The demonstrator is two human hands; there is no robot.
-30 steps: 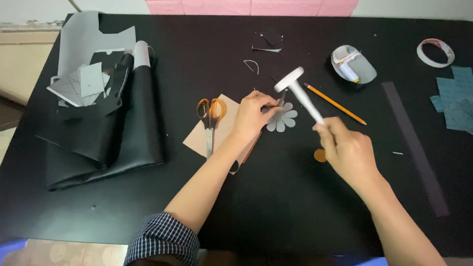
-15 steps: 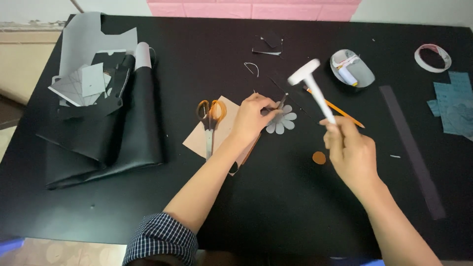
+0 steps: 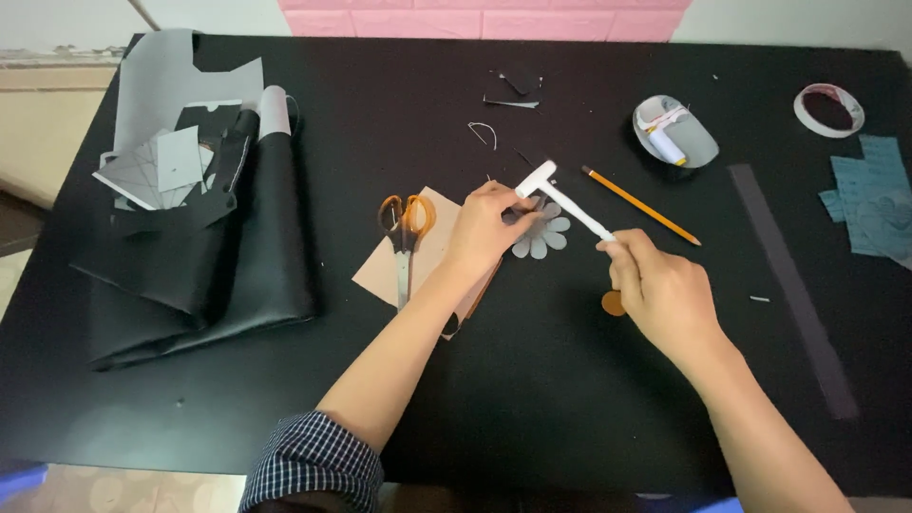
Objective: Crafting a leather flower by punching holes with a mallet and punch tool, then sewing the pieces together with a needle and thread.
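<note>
On the black tabletop [image 3: 532,380], rolled black leather sheets [image 3: 199,256] lie far left, then orange-handled scissors [image 3: 406,228] on a tan leather piece [image 3: 380,275]. The left hand [image 3: 484,228] has its grip pinched on a small dark punch-like tool, pressing it onto the grey flower-shaped leather cutout [image 3: 543,236]. The right hand [image 3: 665,294] is closed around the handle of a small white hammer [image 3: 565,201]. The hammer's long axis slants up-left from that hand, its head just above the left fingertips and the cutout. A yellow pencil [image 3: 641,206] lies just beyond; a tape roll [image 3: 828,107] sits far right.
</note>
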